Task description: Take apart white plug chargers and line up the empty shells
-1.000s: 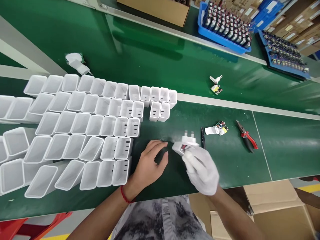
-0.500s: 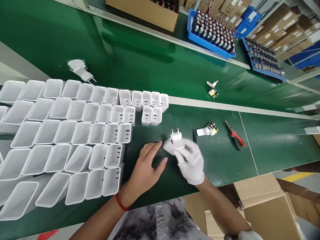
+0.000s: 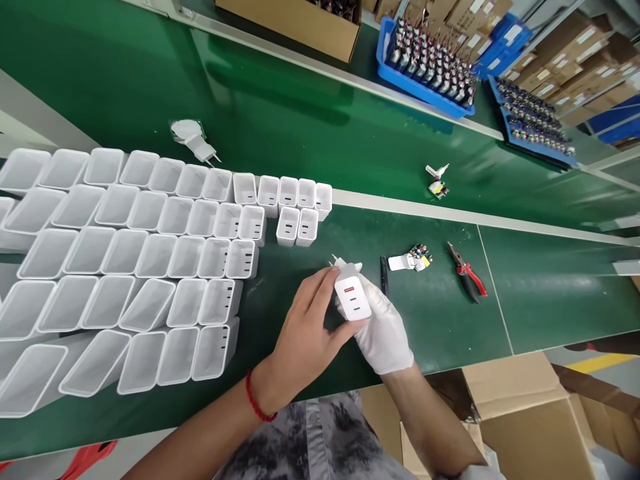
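Observation:
A white USB wall charger (image 3: 353, 297) is held between both hands above the green bench. Its port face, with one red slot and two dark ones, is turned up toward me, and plug pins point away at its far end. My bare left hand (image 3: 311, 320) grips it from the left, with fingers on top and thumb near the lower edge. On its right and partly underneath, my white-gloved right hand (image 3: 385, 332) is closed around it; some of its fingers are hidden. Just right of the hands lie a black pen-like stick (image 3: 384, 275) and an opened charger with exposed circuit parts (image 3: 412, 259).
Rows of open white charger housings (image 3: 154, 255) fill the left side. Red-and-black pliers (image 3: 467, 273) lie on the right. A blue tray of components (image 3: 425, 72) and a cardboard box (image 3: 300, 27) stand on the shelf behind. An open carton (image 3: 530, 420) sits below the bench at right.
My left hand has moved right and closed on the charger. The charger has been turned, so its port face now shows instead of the plug standing upright.

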Tool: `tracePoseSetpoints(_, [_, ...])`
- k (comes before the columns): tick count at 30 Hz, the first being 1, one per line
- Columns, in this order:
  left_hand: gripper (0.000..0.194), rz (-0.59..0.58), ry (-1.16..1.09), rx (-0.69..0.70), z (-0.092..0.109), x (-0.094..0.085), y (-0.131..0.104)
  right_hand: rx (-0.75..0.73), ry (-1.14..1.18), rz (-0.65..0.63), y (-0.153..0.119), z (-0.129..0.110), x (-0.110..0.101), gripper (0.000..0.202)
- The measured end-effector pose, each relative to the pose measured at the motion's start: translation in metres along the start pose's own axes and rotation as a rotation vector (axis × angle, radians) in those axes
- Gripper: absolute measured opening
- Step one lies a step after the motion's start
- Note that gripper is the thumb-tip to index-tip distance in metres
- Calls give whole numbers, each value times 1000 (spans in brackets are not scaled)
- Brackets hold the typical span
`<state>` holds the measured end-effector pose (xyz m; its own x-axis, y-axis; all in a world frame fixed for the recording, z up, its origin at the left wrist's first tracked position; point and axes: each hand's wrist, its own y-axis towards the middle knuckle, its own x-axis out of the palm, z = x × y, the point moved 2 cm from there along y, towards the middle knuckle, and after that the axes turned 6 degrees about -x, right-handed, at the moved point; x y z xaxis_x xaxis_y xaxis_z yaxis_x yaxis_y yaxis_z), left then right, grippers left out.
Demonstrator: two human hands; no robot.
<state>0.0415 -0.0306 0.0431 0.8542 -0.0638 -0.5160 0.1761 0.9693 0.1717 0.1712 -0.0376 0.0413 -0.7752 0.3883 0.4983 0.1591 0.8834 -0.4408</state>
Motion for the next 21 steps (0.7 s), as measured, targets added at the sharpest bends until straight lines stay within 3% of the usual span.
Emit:
tracePoseSetpoints(4, [61,9,15,11,2,1,2,24,-12,-10,1,-1,-5,35])
tracePoseSetpoints(9, [58,-61,5,35,3,2,8,12,-164,-135,4,-16,-16,44])
tracePoseSetpoints(11, [57,-100,51,12,0,3,10,-185,-380,-134,11,-33,-22,38])
tracePoseSetpoints(13, [55,-128,106,-25,-6,4,10,-505,-693,-97,25,-57,-27,31])
tracePoseSetpoints(16, [44,-192,169,-26,-20,7,8,-852,-1030,-36,66,-97,-33,24])
tracePoseSetpoints(21, [33,-242,180,-1,-43,15,-9,-861,-1066,59,173,-160,-54,30])
